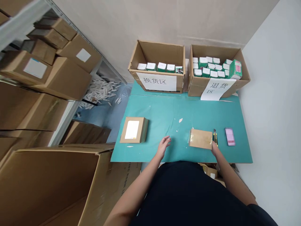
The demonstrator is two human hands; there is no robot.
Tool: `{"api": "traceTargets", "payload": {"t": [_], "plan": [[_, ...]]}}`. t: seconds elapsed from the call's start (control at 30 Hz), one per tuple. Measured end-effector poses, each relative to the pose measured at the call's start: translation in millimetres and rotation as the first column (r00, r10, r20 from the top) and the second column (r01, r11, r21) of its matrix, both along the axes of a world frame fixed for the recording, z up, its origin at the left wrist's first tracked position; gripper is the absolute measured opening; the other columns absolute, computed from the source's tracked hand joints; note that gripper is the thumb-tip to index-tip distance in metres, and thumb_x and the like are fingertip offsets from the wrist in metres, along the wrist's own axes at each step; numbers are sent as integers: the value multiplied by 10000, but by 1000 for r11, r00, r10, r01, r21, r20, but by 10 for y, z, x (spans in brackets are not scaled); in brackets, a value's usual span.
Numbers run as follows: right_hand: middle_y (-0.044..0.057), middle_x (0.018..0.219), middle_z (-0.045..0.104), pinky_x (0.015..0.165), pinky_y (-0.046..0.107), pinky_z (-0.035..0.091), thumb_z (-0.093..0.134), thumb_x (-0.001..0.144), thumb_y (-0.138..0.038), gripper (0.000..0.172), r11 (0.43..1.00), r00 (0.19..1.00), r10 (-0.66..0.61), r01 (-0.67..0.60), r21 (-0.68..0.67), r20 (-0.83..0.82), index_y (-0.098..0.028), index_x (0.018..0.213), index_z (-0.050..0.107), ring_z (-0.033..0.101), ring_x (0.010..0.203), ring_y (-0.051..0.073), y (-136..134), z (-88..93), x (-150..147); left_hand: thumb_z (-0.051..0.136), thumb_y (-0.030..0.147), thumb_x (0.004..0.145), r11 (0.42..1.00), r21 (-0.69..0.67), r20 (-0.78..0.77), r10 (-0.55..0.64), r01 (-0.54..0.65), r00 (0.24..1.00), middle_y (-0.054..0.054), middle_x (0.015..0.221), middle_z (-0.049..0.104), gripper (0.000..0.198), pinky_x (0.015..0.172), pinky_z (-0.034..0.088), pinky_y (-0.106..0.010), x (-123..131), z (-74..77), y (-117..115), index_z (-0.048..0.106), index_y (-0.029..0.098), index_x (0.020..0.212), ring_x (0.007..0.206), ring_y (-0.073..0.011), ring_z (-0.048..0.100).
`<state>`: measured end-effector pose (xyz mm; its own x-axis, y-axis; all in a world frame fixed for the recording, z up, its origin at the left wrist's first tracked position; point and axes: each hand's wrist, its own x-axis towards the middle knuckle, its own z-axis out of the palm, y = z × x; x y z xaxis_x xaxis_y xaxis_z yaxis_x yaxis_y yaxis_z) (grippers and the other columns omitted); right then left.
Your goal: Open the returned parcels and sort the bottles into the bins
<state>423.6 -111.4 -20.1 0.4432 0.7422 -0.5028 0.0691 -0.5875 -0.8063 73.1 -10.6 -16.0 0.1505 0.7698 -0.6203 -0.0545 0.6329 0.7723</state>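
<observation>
I'm watching a kraft-paper package (200, 139) lying flat on the teal-covered worktop (164, 113), between the hands. The left hand (164, 146) is hovering open just beside it, fingers spread and touching nothing, while the right hand (215, 149) is resting against the package's near right corner, though I can't tell whether it's gripping. A yellow utility knife (215, 137) is lying just beside the package's right edge.

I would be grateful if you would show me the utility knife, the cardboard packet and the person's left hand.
Utility knife (215, 137): head view, on its yellow-and-black handle.
Cardboard packet (200, 139): head view, on its top face.
Left hand (164, 146): head view, on its back.
</observation>
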Motion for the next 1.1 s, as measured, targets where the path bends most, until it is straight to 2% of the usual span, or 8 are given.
{"api": "traceTargets", "payload": {"t": [0.13, 0.27, 0.43, 0.5, 0.7, 0.83, 0.97, 1.1], "plan": [[131, 1047, 775, 944, 488, 549, 497, 806, -781, 712, 998, 998, -25, 29, 58, -65, -191, 1111, 754, 687, 1098, 344, 202, 56, -163, 741, 633, 735, 999, 4, 26, -45, 45, 999, -154, 1290, 680, 651, 965, 521, -427, 22, 26, 1, 661, 205, 1220, 1210, -318, 639], [143, 1286, 683, 1021, 490, 507, 427, 936, -645, 643, 963, 966, -153, 99, 250, 207, -187, 1339, 631, 629, 1195, 306, 312, 405, -345, 749, 630, 725, 1000, 7, 19, -27, 27, 999, -157, 1280, 681, 654, 967, 521, -432, -6, 62, 29, 661, 199, 1210, 1208, -321, 638], [115, 1254, 665, 1118, 521, 417, 505, 979, -486, 410, 854, 733, 265, -481, 200, 627, -266, 1270, 691, 569, 1232, 309, 155, 845, -523, 757, 596, 723, 1000, -9, 3, -13, 13, 1000, -155, 1239, 696, 607, 975, 517, -444, -52, 56, 41, 674, 196, 1172, 1188, -320, 648], [128, 1266, 649, 1115, 541, 414, 484, 990, -475, 418, 849, 667, 293, -511, 135, 685, -257, 1288, 680, 554, 1241, 323, 81, 884, -513, 760, 593, 720, 1000, -15, 3, -17, 17, 1000, -158, 1240, 696, 608, 972, 518, -450, -51, 36, 36, 677, 194, 1172, 1189, -325, 647], [179, 1419, 549, 1150, 596, 361, 494, 917, -650, 681, 973, 777, 81, -196, 118, 624, -185, 1407, 581, 483, 1348, 360, -78, 691, 132, 765, 602, 727, 995, -45, 8, -87, 87, 996, -162, 1315, 673, 640, 993, 509, -460, 16, -45, 21, 681, 204, 1220, 1235, -339, 625], [170, 1426, 593, 1129, 576, 408, 562, 818, -741, 774, 993, 960, 3, -36, 113, 280, -203, 1372, 617, 518, 1349, 380, -151, 466, 444, 794, 575, 727, 985, -83, 52, -150, 154, 987, -161, 1382, 640, 652, 1040, 482, -473, 160, -110, -1, 669, 222, 1260, 1301, -345, 584], [94, 1316, 699, 1027, 576, 516, 761, 665, -698, 798, 998, 989, 40, -32, 56, -143, -274, 1332, 651, 633, 1230, 381, -77, 157, 22, 847, 498, 687, 978, -26, 76, -206, 208, 976, -140, 1407, 631, 643, 1125, 417, -479, 288, -162, -50, 680, 222, 1243, 1364, -344, 532], [85, 1395, 653, 1084, 552, 481, 766, 638, -714, 875, 991, 968, 44, -11, 134, -245, -253, 1369, 625, 594, 1299, 351, 124, -85, -566, 853, 462, 666, 985, 123, -68, -111, 119, 991, -111, 1422, 625, 698, 1181, 352, -466, 186, -182, -82, 640, 224, 1286, 1382, -329, 515]]}}
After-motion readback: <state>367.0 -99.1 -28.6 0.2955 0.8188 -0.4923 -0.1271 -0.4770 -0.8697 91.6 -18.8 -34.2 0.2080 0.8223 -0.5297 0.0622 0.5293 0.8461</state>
